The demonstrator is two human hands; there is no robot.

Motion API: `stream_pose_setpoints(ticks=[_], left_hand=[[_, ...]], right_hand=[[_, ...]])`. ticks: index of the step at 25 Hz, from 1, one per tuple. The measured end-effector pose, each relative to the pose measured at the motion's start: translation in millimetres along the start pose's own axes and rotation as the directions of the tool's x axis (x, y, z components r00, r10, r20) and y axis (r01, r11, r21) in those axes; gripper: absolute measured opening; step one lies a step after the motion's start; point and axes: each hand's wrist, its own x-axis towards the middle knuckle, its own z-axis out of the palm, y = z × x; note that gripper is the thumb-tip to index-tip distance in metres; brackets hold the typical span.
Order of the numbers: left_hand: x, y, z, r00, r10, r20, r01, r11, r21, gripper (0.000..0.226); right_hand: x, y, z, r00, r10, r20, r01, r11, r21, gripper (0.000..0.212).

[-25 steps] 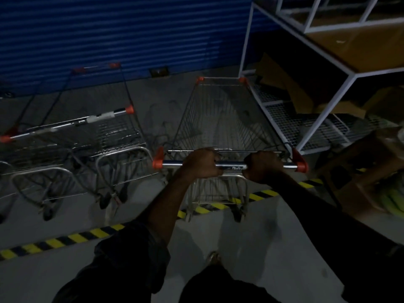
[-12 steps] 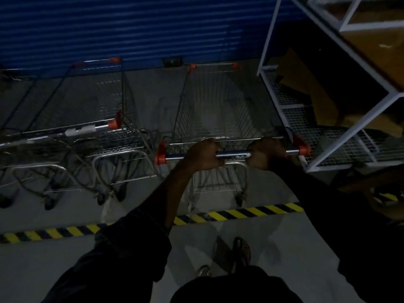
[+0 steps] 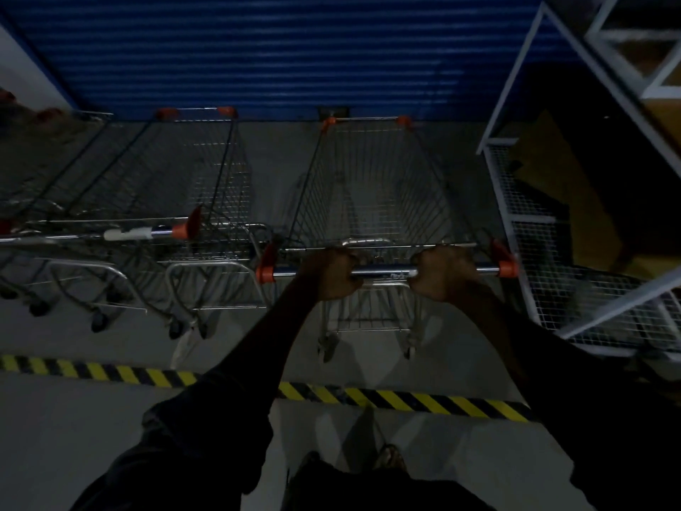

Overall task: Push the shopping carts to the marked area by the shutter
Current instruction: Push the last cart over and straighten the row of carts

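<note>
A wire shopping cart with orange corner caps stands straight ahead, its nose close to the blue roller shutter. Its wheels are past the yellow-and-black floor tape. My left hand and my right hand both grip its chrome handle bar, one on each side of the middle. To the left, a row of nested carts is parked inside the tape, also facing the shutter.
A white metal rack with mesh shelves and cardboard stands tight against the cart's right side. A white wall edge shows at the far left. My feet are on the grey floor behind the tape.
The cart has rolled forward over the striped tape toward the shutter. It now stands level with the parked carts. Both hands kept their grip on the handle.
</note>
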Motion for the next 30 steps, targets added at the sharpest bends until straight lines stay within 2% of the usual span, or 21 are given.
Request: stream_pose_setpoints(ticks=[6, 8, 10, 13, 15, 20, 24, 28, 30], left_hand=[[0, -45, -8, 0.999, -0.031, 0.011, 0.028, 0.985, 0.17, 0.038], [3, -55, -14, 0.998, -0.049, 0.041, 0.043, 0.989, 0.141, 0.038], [3, -64, -16, 0.996, -0.056, 0.067, 0.049, 0.994, 0.101, 0.036], [4, -68, -15, 0.997, -0.03, 0.072, 0.027, 0.999, 0.04, 0.022], [3, -70, -14, 0.999, 0.007, 0.047, -0.01, 0.998, 0.063, 0.021], [0, -80, -11, 0.998, 0.068, 0.017, -0.068, 0.997, 0.04, 0.03], [-7, -90, -6, 0.989, 0.137, -0.058, -0.131, 0.987, 0.098, 0.044], [-23, -130, 3, 0.98, 0.13, -0.15, -0.085, 0.958, 0.274, 0.05], [-29, -135, 4, 0.969, 0.157, -0.189, -0.098, 0.953, 0.288, 0.057]], right_hand=[[24, -3, 3, 1.0, 0.012, -0.014, -0.012, 1.0, 0.016, 0.053], [29, -11, 5, 1.0, 0.028, -0.007, -0.028, 0.999, 0.028, 0.042], [29, -18, 10, 0.997, 0.044, -0.065, -0.042, 0.998, 0.039, 0.038], [26, -22, 13, 0.994, 0.068, -0.085, -0.065, 0.997, 0.036, 0.049], [23, -28, 11, 0.992, 0.098, -0.078, -0.094, 0.994, 0.053, 0.049], [20, -36, 9, 0.992, 0.037, -0.121, -0.035, 0.999, 0.022, 0.047], [13, -53, 5, 0.969, 0.152, -0.192, -0.162, 0.986, -0.037, 0.032], [5, -87, 18, 0.947, 0.178, -0.267, -0.181, 0.983, 0.014, 0.045], [6, -106, 20, 0.943, 0.187, -0.274, -0.189, 0.982, 0.019, 0.051]])
